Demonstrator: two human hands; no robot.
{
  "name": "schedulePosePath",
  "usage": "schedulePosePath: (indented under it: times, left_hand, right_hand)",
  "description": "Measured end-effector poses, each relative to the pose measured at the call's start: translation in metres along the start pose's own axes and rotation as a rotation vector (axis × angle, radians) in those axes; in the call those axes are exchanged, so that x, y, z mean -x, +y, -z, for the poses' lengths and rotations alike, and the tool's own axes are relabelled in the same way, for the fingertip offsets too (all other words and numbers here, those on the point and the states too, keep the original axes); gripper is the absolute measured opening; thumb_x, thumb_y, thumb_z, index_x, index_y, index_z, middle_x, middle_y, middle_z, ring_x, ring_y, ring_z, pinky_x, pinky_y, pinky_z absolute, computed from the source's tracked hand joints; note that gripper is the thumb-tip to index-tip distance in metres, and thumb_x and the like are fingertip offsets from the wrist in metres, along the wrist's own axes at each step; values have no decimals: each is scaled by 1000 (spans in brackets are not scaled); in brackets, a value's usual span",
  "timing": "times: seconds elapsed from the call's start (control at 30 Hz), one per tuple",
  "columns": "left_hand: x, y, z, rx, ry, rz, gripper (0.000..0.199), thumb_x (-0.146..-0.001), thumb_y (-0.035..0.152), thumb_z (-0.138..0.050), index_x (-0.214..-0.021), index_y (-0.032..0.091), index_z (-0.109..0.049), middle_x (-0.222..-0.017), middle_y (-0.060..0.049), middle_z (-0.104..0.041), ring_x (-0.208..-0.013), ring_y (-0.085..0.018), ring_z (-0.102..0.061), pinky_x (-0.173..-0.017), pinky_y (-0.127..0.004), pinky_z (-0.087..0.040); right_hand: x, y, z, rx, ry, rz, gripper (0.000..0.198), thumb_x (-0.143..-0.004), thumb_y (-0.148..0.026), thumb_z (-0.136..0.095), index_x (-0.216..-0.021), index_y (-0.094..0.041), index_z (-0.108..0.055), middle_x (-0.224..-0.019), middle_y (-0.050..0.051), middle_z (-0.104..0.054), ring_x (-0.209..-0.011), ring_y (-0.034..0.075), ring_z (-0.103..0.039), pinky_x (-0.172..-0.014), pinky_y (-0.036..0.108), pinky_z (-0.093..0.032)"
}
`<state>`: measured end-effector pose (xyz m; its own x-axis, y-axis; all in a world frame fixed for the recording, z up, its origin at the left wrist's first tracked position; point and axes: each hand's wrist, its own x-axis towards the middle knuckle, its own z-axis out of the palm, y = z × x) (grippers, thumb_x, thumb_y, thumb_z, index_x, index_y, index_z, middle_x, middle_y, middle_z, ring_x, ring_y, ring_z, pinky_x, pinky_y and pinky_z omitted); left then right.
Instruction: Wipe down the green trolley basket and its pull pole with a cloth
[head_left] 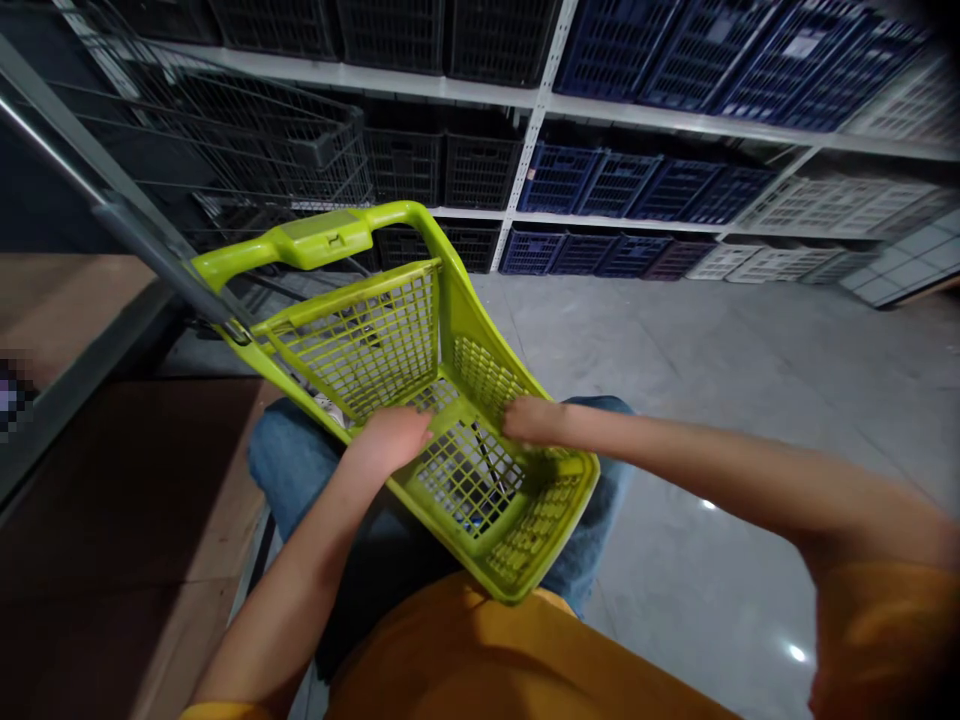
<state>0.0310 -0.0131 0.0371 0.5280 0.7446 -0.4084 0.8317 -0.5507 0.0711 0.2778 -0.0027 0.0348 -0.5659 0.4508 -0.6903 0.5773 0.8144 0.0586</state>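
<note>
A yellow-green plastic shopping basket (491, 290) with a lattice floor and walls rests tilted against my lap, between my knees. A long metal pull bar (154, 245) joins it at the left, beside its thick moulded handle (322, 240). My left hand (397, 437) reaches over the near left rim into the basket, with its fingers curled and slightly blurred. My right hand (531, 420) comes across the right rim and is bent inward by the inner wall, its fingers curled downward. What either hand grips, if anything, is hidden.
Shelving with white uprights (527, 150) holds black crates (405, 165), blue crates (622, 180) and white crates (832, 205). A wire shopping cart (285, 150) stands behind the basket. Grey tiled floor (720, 400) lies to the right, and brown panels (112, 480) are at the left.
</note>
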Motion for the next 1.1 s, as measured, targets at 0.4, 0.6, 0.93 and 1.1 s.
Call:
schedulePosePath:
  times: [0.4,0.6,0.93,1.1]
  left_hand:
    - [-5,-4,-4,26,-30,0,40,-98,35,-41,-129,20,-61,-114,-17,-72,-102,-33,-70,-83,-42,-54]
    - [-5,-4,-5,23,-21,-5,42,-98,35,-42,-133,20,-59,-117,-18,-71,-102,-32,-70,-84,-42,-53]
    - [-6,-5,-7,-16,-19,-9,42,-98,36,-42,-132,19,-60,-119,-18,-70,-105,-33,-68,-85,-43,-53]
    - [-5,-3,-3,-21,-32,-7,46,-99,36,-40,-138,20,-55,-122,-18,-69,-107,-34,-68,-86,-44,-53]
  right_hand:
    - [-56,70,92,411,308,-45,25,-97,-16,-49,-110,-9,-69,-106,14,-72,-106,24,-59,-82,32,-41]
    - [-10,29,16,331,260,117,22,-95,-10,-49,-97,-12,-72,-97,11,-72,-98,21,-60,-78,31,-40]
    - [83,-19,-70,89,328,192,19,-94,-9,-53,-91,-15,-70,-87,9,-69,-91,19,-59,-78,31,-42]
    - [66,-22,-62,123,212,127,17,-87,-6,-59,-83,-14,-73,-79,10,-71,-88,20,-63,-75,30,-42]
